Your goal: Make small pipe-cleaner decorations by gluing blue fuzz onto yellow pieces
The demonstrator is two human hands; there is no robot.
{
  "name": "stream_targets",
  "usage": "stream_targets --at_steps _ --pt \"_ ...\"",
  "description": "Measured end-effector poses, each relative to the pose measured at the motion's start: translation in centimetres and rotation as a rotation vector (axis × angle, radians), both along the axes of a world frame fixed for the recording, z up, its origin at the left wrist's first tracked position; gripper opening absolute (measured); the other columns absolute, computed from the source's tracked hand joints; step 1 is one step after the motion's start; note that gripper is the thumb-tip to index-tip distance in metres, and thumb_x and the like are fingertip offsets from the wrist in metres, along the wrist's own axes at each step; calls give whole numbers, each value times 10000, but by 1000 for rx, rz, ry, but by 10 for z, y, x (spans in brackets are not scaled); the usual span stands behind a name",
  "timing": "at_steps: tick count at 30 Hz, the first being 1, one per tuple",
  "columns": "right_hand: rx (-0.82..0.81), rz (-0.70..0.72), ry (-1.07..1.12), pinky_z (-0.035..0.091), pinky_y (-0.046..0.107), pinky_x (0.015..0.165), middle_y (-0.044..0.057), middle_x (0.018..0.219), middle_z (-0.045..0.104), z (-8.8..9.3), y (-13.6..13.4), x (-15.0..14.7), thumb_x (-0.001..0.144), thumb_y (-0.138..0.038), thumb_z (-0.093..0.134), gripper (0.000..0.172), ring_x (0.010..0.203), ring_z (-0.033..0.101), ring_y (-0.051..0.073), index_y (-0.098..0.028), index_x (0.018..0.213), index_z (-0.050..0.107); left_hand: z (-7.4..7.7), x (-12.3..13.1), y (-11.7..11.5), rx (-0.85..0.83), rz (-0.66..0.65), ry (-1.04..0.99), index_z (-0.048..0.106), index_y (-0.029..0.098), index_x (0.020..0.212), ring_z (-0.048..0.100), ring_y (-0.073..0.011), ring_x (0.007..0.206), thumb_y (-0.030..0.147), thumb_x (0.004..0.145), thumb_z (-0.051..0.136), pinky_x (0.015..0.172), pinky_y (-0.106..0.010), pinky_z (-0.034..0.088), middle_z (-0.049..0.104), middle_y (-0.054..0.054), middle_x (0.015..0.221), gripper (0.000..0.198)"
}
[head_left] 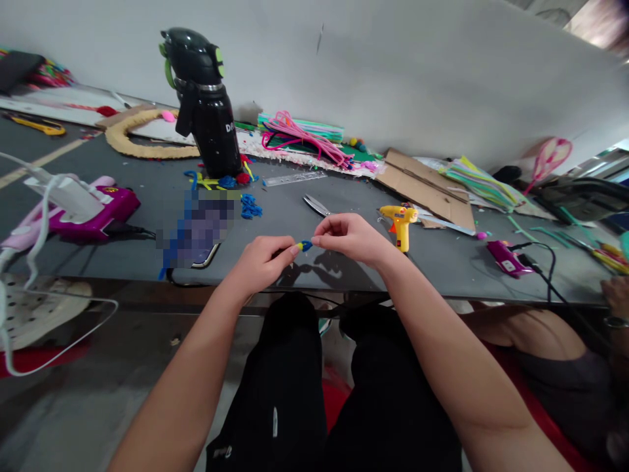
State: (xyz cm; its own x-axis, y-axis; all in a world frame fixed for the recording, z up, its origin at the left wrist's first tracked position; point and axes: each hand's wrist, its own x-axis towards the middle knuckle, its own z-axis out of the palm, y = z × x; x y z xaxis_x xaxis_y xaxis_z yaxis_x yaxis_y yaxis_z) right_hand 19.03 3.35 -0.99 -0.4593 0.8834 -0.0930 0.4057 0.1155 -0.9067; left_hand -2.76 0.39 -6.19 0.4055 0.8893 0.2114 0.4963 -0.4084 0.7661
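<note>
Just above the table's front edge, my left hand [268, 261] pinches a small blue and yellow-green fuzzy piece [306, 245] that looks like bent pipe cleaner. From the other side, the fingertips of my right hand [350, 237] close on its blue end. Behind my right hand lie scissors [316, 205], partly hidden by the fingers. A yellow glue gun [400, 224] rests to the right of that hand. Beyond my left hand is a cluster of blue fuzzy pieces [251, 206].
A black bottle [209, 124] stands at the back left, near a clear ruler [295, 178]. Purple power strips [111, 208] with cables sit at left and right. Cardboard [425, 190] and pink pipe cleaners [304, 139] lie by the wall. Another person's arm [540, 331] is at right.
</note>
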Motion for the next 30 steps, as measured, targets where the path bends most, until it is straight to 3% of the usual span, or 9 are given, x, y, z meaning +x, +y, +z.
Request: stream_targets --at_steps 8,21,30 --pt "90 67 13 434 250 612 23 741 677 0 -1 1 776 -325 710 203 670 577 113 -138 851 731 0 0 1 3 -12 -18 529 164 669 428 -117 601 381 957 474 577 -261 278 492 24 604 365" --pt "260 15 -62 407 227 556 7 653 630 1 -10 -7 776 -249 667 128 583 514 91 -128 782 706 1 1 0 -37 3 -44 541 168 687 446 -125 626 420 966 465 600 -265 299 493 29 616 384" --pt "353 -19 -112 412 241 608 11 695 637 0 -11 -9 787 -249 652 123 631 518 101 -137 789 701 1 1 0 -24 13 -22 539 170 682 450 -130 622 426 965 462 597 -263 305 490 25 613 389"
